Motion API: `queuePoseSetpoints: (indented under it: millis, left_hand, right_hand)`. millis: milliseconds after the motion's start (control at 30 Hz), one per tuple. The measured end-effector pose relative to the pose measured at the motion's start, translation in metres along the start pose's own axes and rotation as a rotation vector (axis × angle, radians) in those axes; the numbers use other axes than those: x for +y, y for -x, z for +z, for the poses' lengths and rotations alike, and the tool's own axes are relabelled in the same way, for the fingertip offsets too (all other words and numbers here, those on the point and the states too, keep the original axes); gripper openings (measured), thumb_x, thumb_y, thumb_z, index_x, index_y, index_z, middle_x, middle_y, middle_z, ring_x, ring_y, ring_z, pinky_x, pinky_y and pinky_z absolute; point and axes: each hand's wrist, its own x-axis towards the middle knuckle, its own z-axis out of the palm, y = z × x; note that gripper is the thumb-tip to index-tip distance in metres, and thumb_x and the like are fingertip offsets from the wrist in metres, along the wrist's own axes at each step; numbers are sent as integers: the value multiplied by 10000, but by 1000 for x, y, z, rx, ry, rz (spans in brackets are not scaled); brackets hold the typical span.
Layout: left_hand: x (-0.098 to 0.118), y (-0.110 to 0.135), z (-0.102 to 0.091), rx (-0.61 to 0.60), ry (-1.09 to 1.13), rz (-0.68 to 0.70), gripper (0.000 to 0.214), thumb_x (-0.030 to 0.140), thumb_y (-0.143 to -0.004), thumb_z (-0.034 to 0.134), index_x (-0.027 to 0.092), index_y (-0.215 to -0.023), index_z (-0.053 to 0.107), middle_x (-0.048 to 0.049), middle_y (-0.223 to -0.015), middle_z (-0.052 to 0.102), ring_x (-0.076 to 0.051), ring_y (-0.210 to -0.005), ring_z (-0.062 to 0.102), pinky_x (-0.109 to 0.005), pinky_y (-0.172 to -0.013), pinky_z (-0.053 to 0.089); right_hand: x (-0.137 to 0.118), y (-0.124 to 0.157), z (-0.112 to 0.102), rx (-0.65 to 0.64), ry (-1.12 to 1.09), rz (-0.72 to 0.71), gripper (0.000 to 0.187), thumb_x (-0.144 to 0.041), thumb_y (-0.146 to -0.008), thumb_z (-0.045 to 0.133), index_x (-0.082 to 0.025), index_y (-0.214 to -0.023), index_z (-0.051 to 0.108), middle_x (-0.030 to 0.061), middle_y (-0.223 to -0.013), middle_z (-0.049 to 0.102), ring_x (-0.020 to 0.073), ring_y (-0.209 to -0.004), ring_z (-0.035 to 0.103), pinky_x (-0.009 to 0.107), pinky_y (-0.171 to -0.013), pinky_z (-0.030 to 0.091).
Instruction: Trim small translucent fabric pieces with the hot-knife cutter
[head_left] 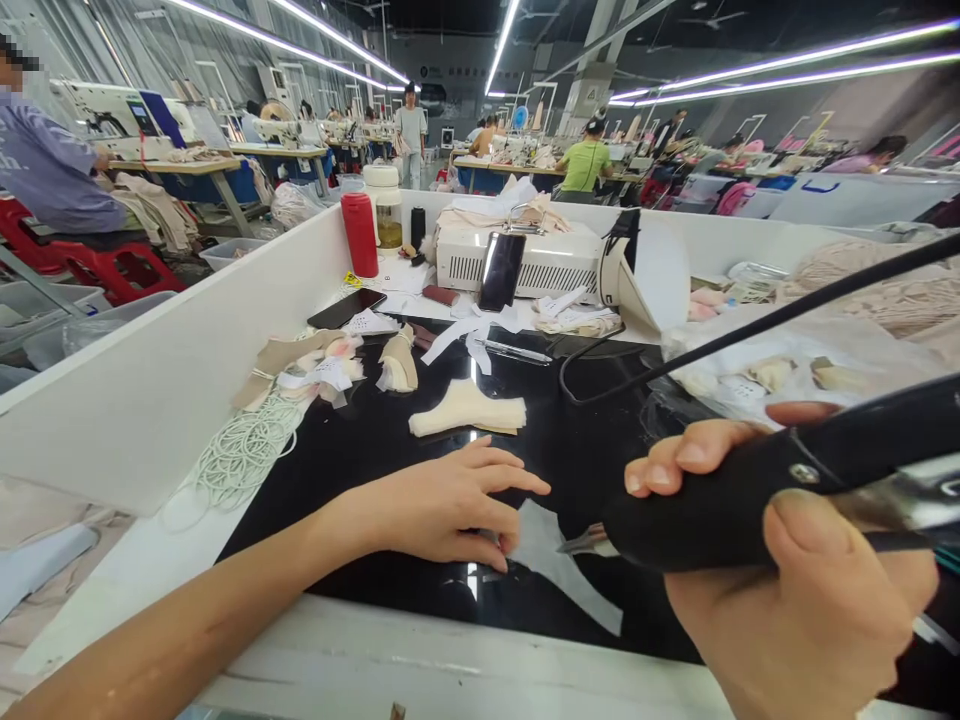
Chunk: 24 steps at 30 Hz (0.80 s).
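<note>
My left hand lies with its fingers spread, the fingertips at the left edge of a thin, whitish, curved strip of material on the glossy black tabletop. In my right hand is a thick black corded tool, my fingers wrapped around its body. Its pointed metal tip is over the strip's right edge; whether it touches, I cannot tell. Beyond my left hand sits a cream stack of cut fabric pieces, and behind it a smaller beige bundle.
A heap of pale green cord lies at the left, beside fabric scraps. Toward the back stand a red bottle, a phone and a white vented machine. A black cable crosses the right side, and white side walls border the table.
</note>
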Motion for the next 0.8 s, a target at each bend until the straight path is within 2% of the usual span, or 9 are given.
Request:
queuePoseSetpoints:
  millis: [133, 233, 300, 400, 533, 633, 800]
  left_hand:
    - [-10, 5, -1, 23, -128, -56, 100, 256, -979, 688, 226, -886, 713, -43, -1453, 628, -294, -1437, 485, -572, -1268, 283]
    - [-12, 6, 2, 92, -304, -163, 174, 125, -1013, 570, 207, -931, 700, -42, -1488, 594, -295, -1478, 425, -628, -1284, 174]
    - [-8, 5, 4, 149, -354, -218, 200, 84, -1014, 534, 197, -987, 697, -56, -1473, 601, -285, -1448, 452, -630, -1278, 188]
    - [4, 0, 8, 167, -226, -239, 132, 210, -1009, 625, 186, -1120, 693, -81, -1367, 657, -264, -1333, 530, -546, -1242, 326]
    - [17, -3, 15, 90, -16, -222, 517, 461, -865, 817, 172, -1268, 674, -103, -1346, 648, -286, -1256, 538, -452, -1146, 448]
    - [19, -2, 19, 21, 61, -252, 669, 546, -811, 839, 171, -1333, 654, -118, -1383, 616, -305, -1266, 526, -464, -1153, 436]
    - [18, 2, 18, -65, 131, -303, 783, 553, -787, 855, 233, -1448, 583, -114, -1481, 546, -342, -1342, 480, -522, -1195, 381]
  right_hand:
    - [2, -5, -6, 20, 15, -16, 419, -336, -665, 938, -283, -1011, 707, -26, -739, 663, 187, -638, 592, 327, -570, 553]
    - [6, -5, -7, -2, 12, -56, 378, -311, -713, 900, -271, -1026, 694, -21, -743, 668, 191, -633, 599, 341, -576, 544]
    - [9, -4, -7, -24, 13, -72, 368, -314, -746, 881, -269, -1050, 678, -23, -760, 671, 190, -646, 606, 344, -597, 541]
    - [16, -2, -7, -58, 11, -83, 354, -323, -801, 855, -272, -1089, 655, -27, -807, 670, 181, -685, 617, 341, -641, 546]
    - [25, 2, -10, -89, 16, -95, 362, -337, -864, 823, -282, -1161, 624, -23, -864, 663, 178, -734, 632, 330, -653, 557]
    - [29, 5, -10, -125, 6, -86, 379, -334, -889, 810, -285, -1198, 596, -20, -887, 665, 174, -724, 637, 325, -618, 563]
    - [30, 7, -11, -143, 20, -92, 385, -342, -906, 796, -276, -1217, 578, -18, -890, 660, 176, -719, 631, 330, -611, 552]
